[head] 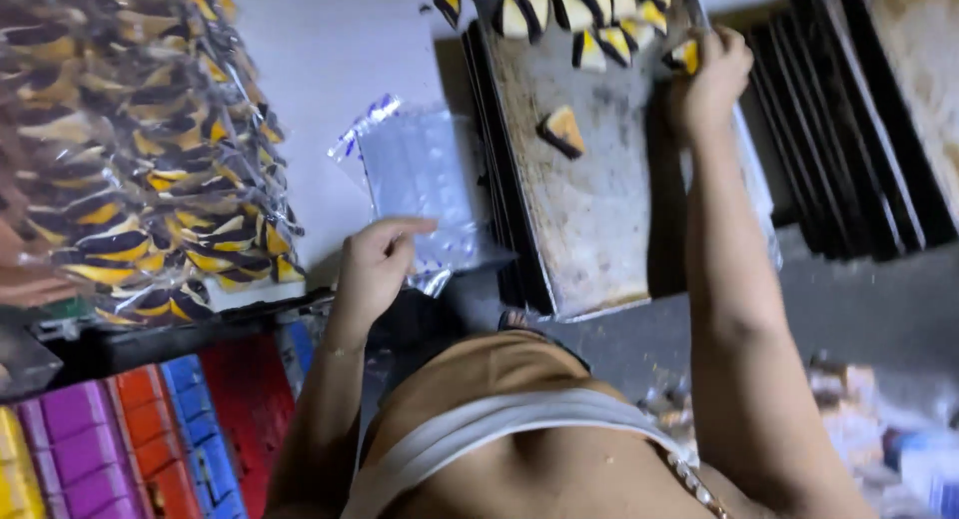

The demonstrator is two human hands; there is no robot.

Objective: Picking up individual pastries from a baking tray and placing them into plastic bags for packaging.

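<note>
up at the far right edge of the worn, greasy metal baking tray (589, 209), right hand (711, 79) pinching a yellow-and-dark cake wedge (685, 55); left hand (378, 264) loosely curled, fingertips pressing clear plastic bags (420, 174) flat, handy beside the tray's left edge.

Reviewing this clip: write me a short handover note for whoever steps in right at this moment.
Left hand: grip open, fingertips on the stack of clear plastic bags on the grey table.
Right hand: grip shut on a yellow-and-dark wedge-shaped cake slice at the edge of the worn metal baking tray.
Done: a heap of bagged slices lies at the left.
Left: a row of loose slices at the tray's far end and one single slice mid-tray remain unbagged.
</note>
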